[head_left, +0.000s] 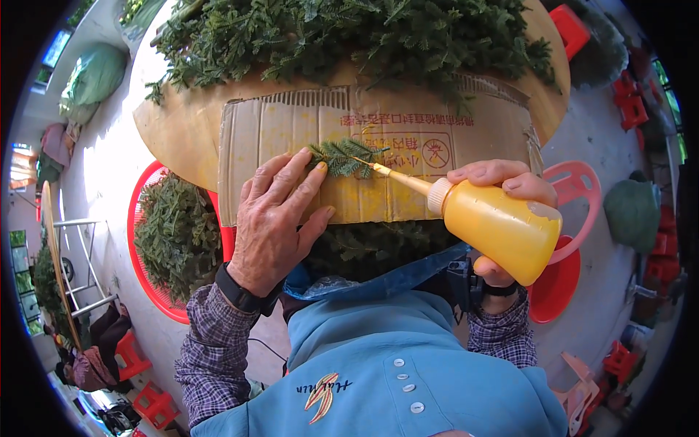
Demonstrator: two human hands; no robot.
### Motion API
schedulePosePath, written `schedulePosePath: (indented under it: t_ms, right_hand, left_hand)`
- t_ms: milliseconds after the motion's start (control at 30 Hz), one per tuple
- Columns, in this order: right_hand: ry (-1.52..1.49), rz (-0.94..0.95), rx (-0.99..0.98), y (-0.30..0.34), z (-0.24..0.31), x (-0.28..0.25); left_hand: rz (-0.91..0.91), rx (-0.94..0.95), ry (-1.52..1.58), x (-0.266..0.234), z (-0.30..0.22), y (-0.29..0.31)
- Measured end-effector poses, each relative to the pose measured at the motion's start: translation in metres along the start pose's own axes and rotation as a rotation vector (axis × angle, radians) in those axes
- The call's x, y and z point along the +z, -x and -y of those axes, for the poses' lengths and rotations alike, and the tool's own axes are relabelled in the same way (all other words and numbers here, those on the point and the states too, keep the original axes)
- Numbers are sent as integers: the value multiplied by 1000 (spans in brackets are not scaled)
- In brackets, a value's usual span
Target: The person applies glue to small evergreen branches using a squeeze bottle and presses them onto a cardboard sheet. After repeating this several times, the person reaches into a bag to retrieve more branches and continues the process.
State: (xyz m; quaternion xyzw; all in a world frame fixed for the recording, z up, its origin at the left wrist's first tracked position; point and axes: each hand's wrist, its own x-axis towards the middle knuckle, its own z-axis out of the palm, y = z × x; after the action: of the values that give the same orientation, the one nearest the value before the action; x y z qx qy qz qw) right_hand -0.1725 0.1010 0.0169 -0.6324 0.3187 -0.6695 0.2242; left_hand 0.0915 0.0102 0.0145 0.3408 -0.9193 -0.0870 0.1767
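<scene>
In my right hand (520,186) is a squeeze bottle (502,229) of yellow liquid, tilted with its long nozzle pointing left. The nozzle tip meets the bare stem end of a small green fir sprig (342,158). That sprig lies on a flattened cardboard sheet (284,124) stained yellow near its front edge. My left hand (273,215) has its fingers stretched out and the thumb apart, with fingertips touching the sprig's leafy left end. Yellow stains mark some of those fingertips.
A heap of fir sprigs (349,36) covers the far part of the round wooden table (178,120). More greenery fills a red basket (138,269) at the left. Blue plastic sheeting (378,280) hangs before my lap. Red stools (153,404) and green bundles (632,213) stand around.
</scene>
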Motion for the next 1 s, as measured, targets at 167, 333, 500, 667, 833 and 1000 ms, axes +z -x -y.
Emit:
schedulePosePath:
  t_ms: [167, 333, 500, 667, 833, 1000]
  right_hand:
    - [-16, -24, 9, 4, -1, -6]
    - [-30, -33, 44, 5, -1, -11]
    - [-51, -34, 31, 8, -4, -18]
    - [-56, -67, 47, 11, -2, -21]
    - [-29, -83, 47, 14, -3, -25]
    - [-12, -100, 36, 11, 8, -26]
  left_hand:
    - [2, 5, 7, -2, -1, -2]
    - [17, 0, 17, -4, -2, -3]
    - [2, 4, 5, -2, -1, -2]
    - [10, 6, -2, -2, -2, -3]
    - [12, 9, 0, -3, -1, -4]
    - [10, 9, 5, -3, -2, -5]
